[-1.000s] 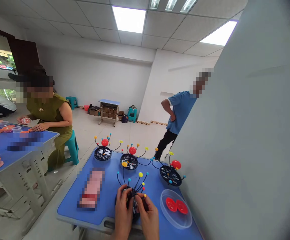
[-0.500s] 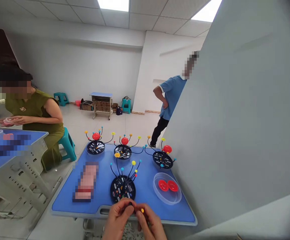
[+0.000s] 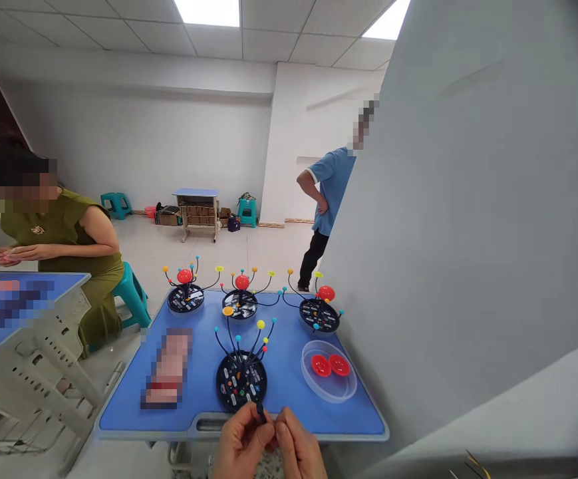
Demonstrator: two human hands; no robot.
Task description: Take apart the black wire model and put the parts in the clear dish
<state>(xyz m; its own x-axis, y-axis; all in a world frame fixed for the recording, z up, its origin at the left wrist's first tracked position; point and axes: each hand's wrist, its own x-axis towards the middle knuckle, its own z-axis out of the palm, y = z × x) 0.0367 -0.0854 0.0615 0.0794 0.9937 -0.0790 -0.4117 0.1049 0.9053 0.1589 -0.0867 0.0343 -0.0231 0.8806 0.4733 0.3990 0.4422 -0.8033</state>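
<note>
L hand (image 3: 243,438) pinched black piece (image 3: 261,411) at 5 o'clock of black-based model (image 3: 241,391), R hand (image 3: 300,444) pressed fingertips together, contents unclear; prob. fitting step, next move needing alignment.

The nearest model (image 3: 241,384) stands left of the dish (image 3: 329,391)

a lone head-worn camera looks forward and down across a close blue worktop (image 3: 286,386) toward a distant white wall (image 3: 193,146).
</note>
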